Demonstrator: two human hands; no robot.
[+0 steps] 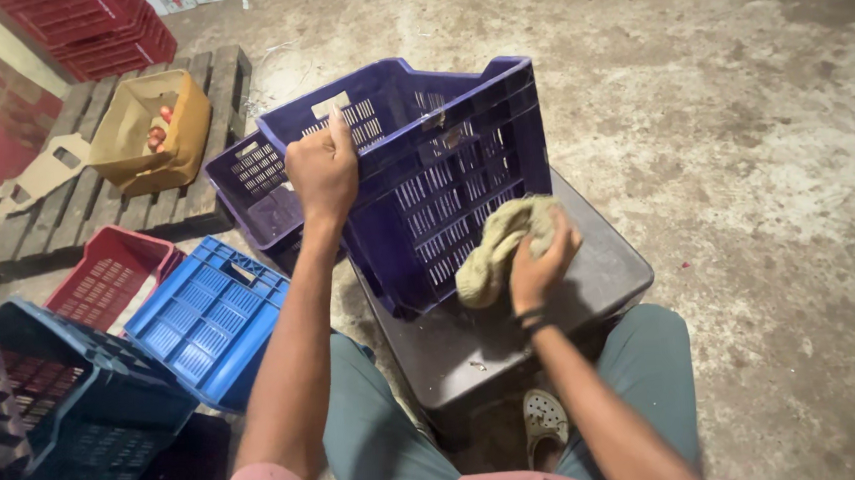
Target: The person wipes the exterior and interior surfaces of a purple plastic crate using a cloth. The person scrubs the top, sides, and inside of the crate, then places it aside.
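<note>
Blue crates [207,321], cardboard box [149,129] flank purple crate [443,179].

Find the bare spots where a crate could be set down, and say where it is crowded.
Bare concrete floor lies right of the purple crate and grey tub. Left is crowded: blue crate, red crate, pallet with cardboard box.

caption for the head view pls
Left hand steadies a tilted purple crate while right hand presses a cloth against its side.
</note>
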